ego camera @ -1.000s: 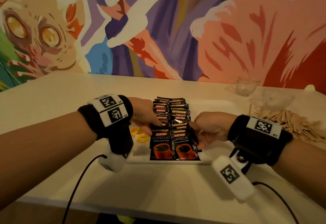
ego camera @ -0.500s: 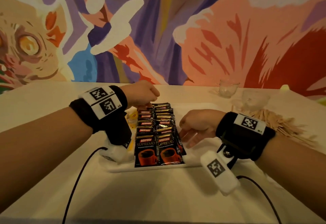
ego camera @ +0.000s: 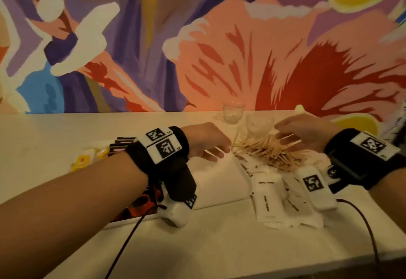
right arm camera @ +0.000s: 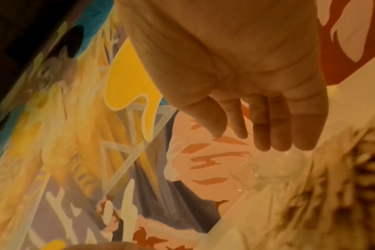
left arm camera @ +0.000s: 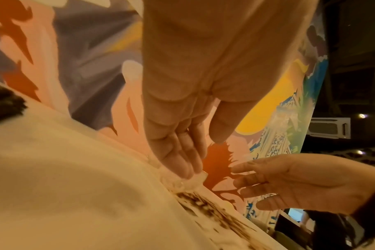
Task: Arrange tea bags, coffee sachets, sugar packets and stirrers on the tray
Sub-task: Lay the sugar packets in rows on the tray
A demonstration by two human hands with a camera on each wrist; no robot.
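Head view: your left hand (ego camera: 206,141) and right hand (ego camera: 307,132) hover over the stirrers (ego camera: 270,153), fingers loosely spread, holding nothing. Sugar packets (ego camera: 269,199) reading "White Sugar" lie just nearer you than the stirrers, beside the tray (ego camera: 219,182); coffee sachets (ego camera: 122,144) sit on it.

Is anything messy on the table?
Yes. The thin wooden stirrers lie in a jumbled heap on the table, right of the white tray, pointing every way. White sugar packets sprawl loosely beside them, overlapping, also off the tray.
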